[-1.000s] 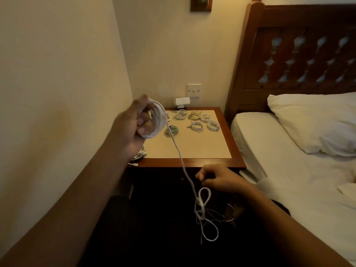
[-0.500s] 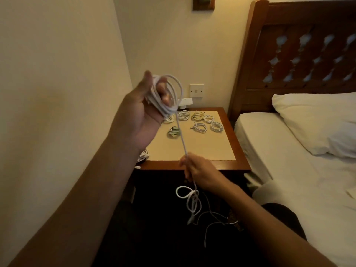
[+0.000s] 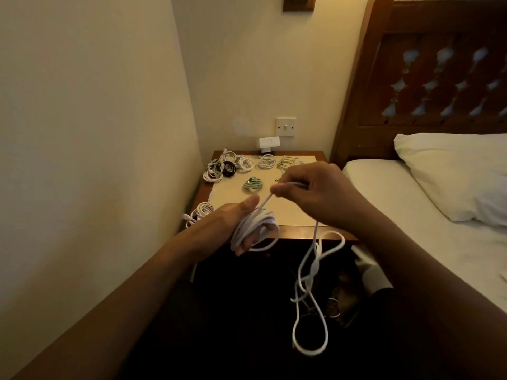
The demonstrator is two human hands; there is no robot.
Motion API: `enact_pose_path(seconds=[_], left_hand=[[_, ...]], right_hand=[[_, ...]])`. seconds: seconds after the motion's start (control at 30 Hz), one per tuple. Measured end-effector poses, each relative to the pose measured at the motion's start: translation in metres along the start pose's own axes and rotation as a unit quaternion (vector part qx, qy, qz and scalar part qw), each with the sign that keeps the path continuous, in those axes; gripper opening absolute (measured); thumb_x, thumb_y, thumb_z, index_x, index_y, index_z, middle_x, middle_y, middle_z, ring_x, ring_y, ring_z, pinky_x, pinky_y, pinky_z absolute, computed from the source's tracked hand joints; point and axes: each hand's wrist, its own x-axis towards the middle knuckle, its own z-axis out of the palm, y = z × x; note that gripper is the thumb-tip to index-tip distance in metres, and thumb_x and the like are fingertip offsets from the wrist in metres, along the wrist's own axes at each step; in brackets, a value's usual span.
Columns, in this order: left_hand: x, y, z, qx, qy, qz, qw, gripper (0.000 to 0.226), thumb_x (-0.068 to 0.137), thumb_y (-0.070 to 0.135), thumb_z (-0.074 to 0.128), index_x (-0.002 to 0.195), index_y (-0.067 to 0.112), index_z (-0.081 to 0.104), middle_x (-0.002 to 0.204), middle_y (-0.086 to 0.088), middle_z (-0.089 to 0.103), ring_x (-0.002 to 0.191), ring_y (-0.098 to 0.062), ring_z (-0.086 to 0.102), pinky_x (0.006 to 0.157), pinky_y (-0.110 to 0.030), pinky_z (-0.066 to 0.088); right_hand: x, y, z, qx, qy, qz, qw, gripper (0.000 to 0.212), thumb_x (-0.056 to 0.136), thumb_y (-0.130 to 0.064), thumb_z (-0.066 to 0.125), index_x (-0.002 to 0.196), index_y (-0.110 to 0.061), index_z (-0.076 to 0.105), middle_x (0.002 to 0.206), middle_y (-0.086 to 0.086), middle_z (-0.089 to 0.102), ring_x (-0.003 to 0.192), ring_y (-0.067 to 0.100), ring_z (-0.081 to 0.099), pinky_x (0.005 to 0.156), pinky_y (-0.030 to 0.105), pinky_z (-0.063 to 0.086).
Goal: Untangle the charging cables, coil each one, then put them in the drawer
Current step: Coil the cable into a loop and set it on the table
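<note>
A white charging cable [image 3: 253, 229] is wound in loops around the fingers of my left hand [image 3: 236, 223], held just above the front edge of the bedside table [image 3: 301, 231]. My right hand [image 3: 310, 193] pinches the same cable a little higher and to the right. The free end [image 3: 310, 297] hangs below it in loose tangled loops over the dark floor. On the table top lie several coiled cables: white ones [image 3: 266, 161], a green one [image 3: 253, 184], a black one [image 3: 229, 168]. No drawer shows in the dark below the table.
A wall runs close on the left. The bed [image 3: 411, 215] with a white pillow [image 3: 455, 171] and a carved headboard stands on the right. A wall switch [image 3: 286, 127] and a white plug [image 3: 269, 143] sit behind the table. Another white coil [image 3: 204, 209] lies at the table's left front corner.
My left hand with the coil has come down from chest height to the table's front edge. My right hand has risen from below the table edge, pulling the cable up over the coil.
</note>
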Motion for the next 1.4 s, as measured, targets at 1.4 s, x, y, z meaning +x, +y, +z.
enact_pose_path(seconds=[1.4], left_hand=[[-0.035,-0.042,-0.043,-0.266,0.314,0.034,0.911,0.026,0.099,0.018,0.06,0.075,0.009,0.065,0.049,0.003,0.03,0.035,-0.007,0.024,0.035,-0.018,0.021]], right_hand=[[-0.069,0.128,0.003,0.127,0.169,0.289,0.934,0.026,0.103,-0.022,0.055,0.09,-0.016,0.077,0.089,0.011,0.072,0.085,0.029,0.066,0.076,0.046,0.057]])
